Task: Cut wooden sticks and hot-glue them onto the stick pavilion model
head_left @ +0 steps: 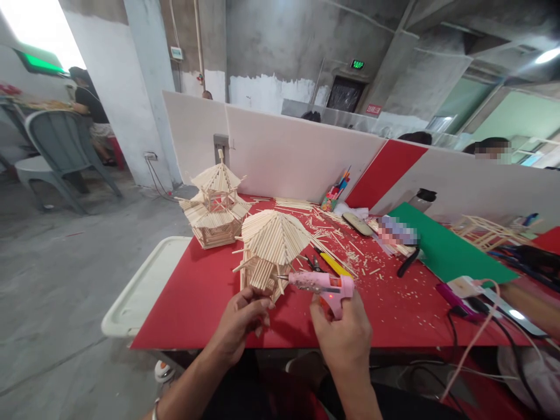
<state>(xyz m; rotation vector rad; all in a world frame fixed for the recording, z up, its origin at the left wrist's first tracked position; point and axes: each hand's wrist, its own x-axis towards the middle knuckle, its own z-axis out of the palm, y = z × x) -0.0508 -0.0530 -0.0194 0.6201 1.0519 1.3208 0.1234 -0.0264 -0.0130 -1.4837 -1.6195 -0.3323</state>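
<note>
My right hand (pixel 345 335) is wrapped around the handle of a pink hot glue gun (pixel 317 284). The gun's metal nozzle points left, close to the front of a small pavilion model (pixel 275 239) built from pale wooden sticks. My left hand (pixel 242 318) grips the model's lower front edge with bent fingers; its fingertips are partly hidden. Behind and to the left stands a second, two-tiered stick pavilion (pixel 216 204) with a pointed roof. A yellow utility knife (pixel 335 263) and black-handled pliers (pixel 314 264) lie just beyond the glue gun.
Loose sticks (pixel 293 204) and scraps cover the back of the red table (pixel 188 315). A pen cup (pixel 330 199) stands against the white partition (pixel 297 151). On the right are a green board (pixel 459 251), a power strip (pixel 459 300) with cables, and another person's forearm (pixel 534 306).
</note>
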